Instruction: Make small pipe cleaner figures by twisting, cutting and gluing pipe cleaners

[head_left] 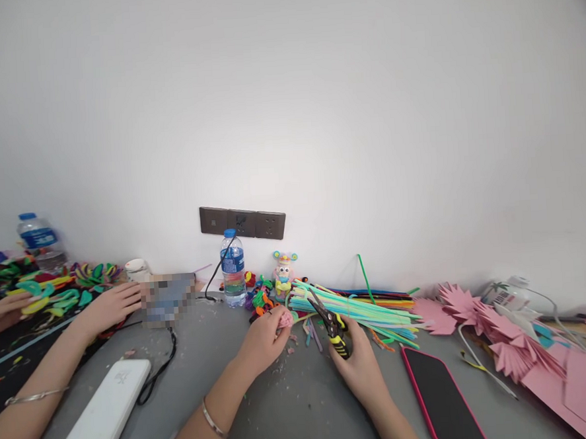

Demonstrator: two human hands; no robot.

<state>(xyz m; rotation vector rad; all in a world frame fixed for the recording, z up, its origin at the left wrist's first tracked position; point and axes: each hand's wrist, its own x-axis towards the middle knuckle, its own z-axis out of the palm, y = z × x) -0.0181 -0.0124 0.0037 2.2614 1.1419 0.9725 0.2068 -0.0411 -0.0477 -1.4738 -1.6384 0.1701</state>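
Note:
My left hand (261,344) is closed, pinching a small pink fuzzy piece (285,318), perhaps of pipe cleaner, just above the grey table. Wrapped round the yellow-and-black handles of a pair of pliers (335,329) is my right hand (360,361). The jaws point up and to the left, apart from the pink piece, and look parted. Behind the pliers lies a bundle of pale green, yellow and blue pipe cleaners (373,312). A small toy figure (283,276) with round blue-and-yellow ears stands beyond my left hand, beside a heap of colourful pipe-cleaner pieces (261,299).
A water bottle (233,269) stands by the wall sockets (243,222). A co-worker's hand (110,310) reaches in at left, near a phone (171,296). A white device (103,413), a red-edged phone (443,396) and folded pink paper (508,332) lie around.

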